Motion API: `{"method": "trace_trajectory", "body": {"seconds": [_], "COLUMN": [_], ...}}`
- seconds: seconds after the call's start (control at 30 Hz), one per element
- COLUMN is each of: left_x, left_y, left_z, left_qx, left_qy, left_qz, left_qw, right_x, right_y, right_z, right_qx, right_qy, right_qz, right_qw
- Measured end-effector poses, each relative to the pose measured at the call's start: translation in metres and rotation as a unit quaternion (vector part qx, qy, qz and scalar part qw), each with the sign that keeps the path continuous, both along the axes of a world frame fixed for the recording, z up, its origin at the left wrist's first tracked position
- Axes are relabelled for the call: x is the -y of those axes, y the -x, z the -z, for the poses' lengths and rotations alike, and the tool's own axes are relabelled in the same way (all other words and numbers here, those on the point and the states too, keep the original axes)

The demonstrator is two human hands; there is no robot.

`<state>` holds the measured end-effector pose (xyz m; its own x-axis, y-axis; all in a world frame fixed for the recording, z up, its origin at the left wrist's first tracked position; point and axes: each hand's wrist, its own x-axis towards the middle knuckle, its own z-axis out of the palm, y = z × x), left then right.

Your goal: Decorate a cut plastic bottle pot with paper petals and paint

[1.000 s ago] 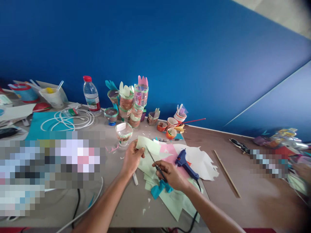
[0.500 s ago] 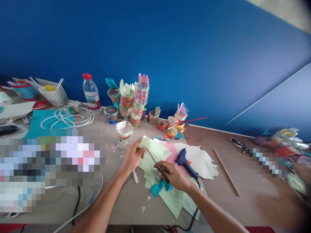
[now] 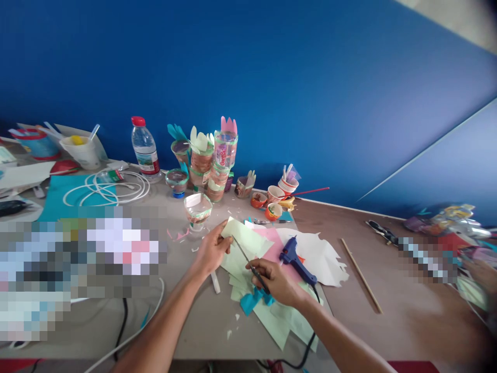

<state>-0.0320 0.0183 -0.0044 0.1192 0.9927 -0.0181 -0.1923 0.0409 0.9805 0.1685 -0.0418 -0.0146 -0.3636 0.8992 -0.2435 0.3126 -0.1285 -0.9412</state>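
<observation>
My left hand (image 3: 213, 250) pinches the corner of a pale green sheet of paper (image 3: 248, 237) between thumb and fingers. In my right hand (image 3: 277, 280) are what look like dark-handled scissors (image 3: 245, 258), seen edge-on. Their thin blade lies along the sheet and points up-left toward my left thumb. Below my hands is a pile of pale green paper (image 3: 274, 324) with crumpled blue pieces (image 3: 249, 301) on it. To the right of my right hand, a blue glue gun (image 3: 297, 261) rests on pink and white paper.
A clear plastic cup (image 3: 198, 210) stands ahead of my left hand. Decorated cups (image 3: 202, 160) and a red-capped bottle (image 3: 145, 150) line the blue wall. White cable (image 3: 106, 189) lies coiled at left, a wooden stick (image 3: 361, 274) at right. Another person's hand (image 3: 481, 274) shows at the right edge.
The view has shifted very slightly. Both hands, the sheet and the scissors stay almost in the same place.
</observation>
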Motion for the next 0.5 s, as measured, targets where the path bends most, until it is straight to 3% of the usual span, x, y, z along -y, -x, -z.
{"method": "trace_trajectory", "body": {"seconds": [0.3,0.5], "left_x": [-0.0011,0.001], "left_y": [0.0017,-0.0008], "left_z": [-0.0018,-0.0056], "left_qx": [0.003,0.012], "left_qy": [0.009,0.024], "left_qz": [0.012,0.009], "left_qw": [1.0,1.0], "right_x": [-0.0003,-0.0005], "right_y": [0.0032,0.0042], "right_z": [0.0029,-0.0056], "right_qx": [-0.001,0.011], "right_qy": [-0.005,-0.005], "right_qz": [0.004,0.006], "right_qw": [1.0,1.0]}}
